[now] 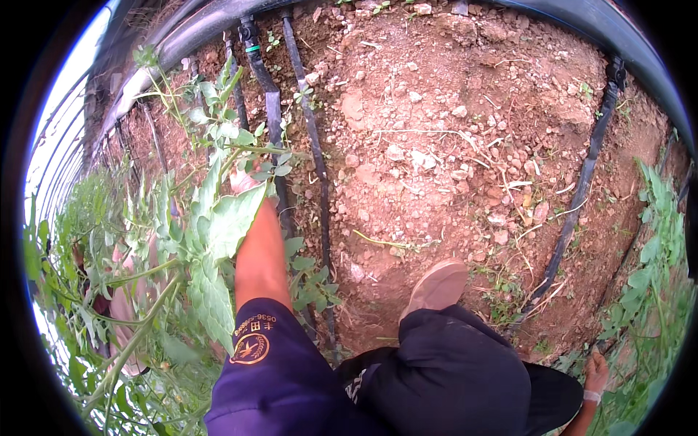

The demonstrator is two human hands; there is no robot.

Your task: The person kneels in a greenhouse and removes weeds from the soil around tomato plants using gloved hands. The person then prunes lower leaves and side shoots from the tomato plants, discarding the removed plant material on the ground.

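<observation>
My left hand (244,179) reaches forward among the leafy stems of what looks like a tomato plant (232,218). Leaves cover most of that hand, so its fingers and anything in them are hidden. A broad leaf crosses just in front of the wrist, and a thin side stem (256,148) passes above the hand. At the lower right, my right hand (596,370) is low beside the green plants of the other row (651,261). Its fingers point up near the stem bases. A pale band (592,397) circles the right wrist; whether the fingers hold anything is unclear.
Black drip hoses (578,196) run along the reddish soil (414,185) from a thick black pipe (578,27) at the far end. My shoe (439,283) stands between the rows. Behind the left foliage, a person's pale clothing (128,305) shows partly.
</observation>
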